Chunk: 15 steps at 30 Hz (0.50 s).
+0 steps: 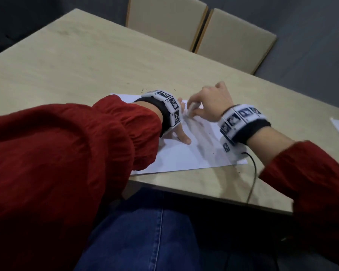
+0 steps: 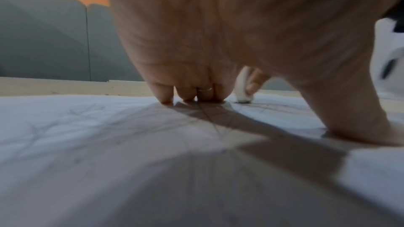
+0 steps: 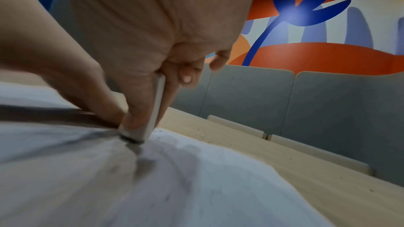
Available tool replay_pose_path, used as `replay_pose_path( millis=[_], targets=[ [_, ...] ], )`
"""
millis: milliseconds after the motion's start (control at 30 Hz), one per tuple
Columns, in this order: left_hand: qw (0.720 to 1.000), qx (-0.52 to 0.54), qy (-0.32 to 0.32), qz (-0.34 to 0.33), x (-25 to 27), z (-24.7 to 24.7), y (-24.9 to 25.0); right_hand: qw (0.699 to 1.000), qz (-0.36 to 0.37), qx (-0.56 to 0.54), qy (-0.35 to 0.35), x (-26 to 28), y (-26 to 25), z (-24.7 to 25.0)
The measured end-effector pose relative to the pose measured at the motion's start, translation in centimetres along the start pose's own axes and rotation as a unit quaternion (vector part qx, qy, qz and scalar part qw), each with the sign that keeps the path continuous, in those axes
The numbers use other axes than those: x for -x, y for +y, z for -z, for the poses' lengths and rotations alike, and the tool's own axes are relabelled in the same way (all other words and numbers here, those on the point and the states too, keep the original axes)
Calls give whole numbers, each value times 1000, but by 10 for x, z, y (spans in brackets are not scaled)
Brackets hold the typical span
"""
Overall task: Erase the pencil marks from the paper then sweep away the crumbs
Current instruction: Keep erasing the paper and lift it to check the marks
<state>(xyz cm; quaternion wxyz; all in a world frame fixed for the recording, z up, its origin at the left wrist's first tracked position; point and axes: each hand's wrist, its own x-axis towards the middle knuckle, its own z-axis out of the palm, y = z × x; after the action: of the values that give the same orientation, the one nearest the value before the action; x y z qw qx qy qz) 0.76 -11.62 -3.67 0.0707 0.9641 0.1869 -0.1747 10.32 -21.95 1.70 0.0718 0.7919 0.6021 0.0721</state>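
Head view takes in the wooden table (image 1: 86,61) first, with 1 white sheet of paper (image 1: 184,155) lying flat near its front edge, right before the seated person. This looks like the erasing step, well under way, not the sweeping. The left hand (image 1: 177,133) is spread with straight fingers, tips and thumb planted on the sheet to pin it. The right hand (image 1: 209,106) is closed around a slim white eraser (image 3: 156,108), pinched between thumb and fingers, its dark-smudged tip pressed onto the paper near the far edge, just beside the left fingertips (image 2: 167,100). Next, I reckon, short firm strokes across the remaining lines, left hand bracing so the sheet doesn't buckle, and only then a brush-off. The paper shows faint grey pencil marks (image 2: 72,115) crossing each other, smeared and pale. Smallest of all, dark crumbs (image 1: 211,151) dot the sheet and the table beyond.
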Motion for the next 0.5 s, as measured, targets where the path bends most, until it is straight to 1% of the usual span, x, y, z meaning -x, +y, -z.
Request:
replay_pose_path(
  millis=[67,133,233,300,433,500],
  targets=[
    [1000,8,4,0,1,1,1,1000,-20,-9,11,-12,-2,-2],
    [1000,12,3,-7,2,3,1,999,-31,-20,12,-8,-1,-6],
    [1000,9,18,-21,-3,0,1,1000,1,-30,3,22,5,-10],
    [999,10,30,-22,-6,-1,0,1000,13,-20,3,28,4,-7],
    [999,8,28,-27,0,4,3,1000,-18,-15,17,-8,1,-3],
    [999,8,35,-32,3,5,3,999,-31,-14,14,-16,1,-3]
  ],
)
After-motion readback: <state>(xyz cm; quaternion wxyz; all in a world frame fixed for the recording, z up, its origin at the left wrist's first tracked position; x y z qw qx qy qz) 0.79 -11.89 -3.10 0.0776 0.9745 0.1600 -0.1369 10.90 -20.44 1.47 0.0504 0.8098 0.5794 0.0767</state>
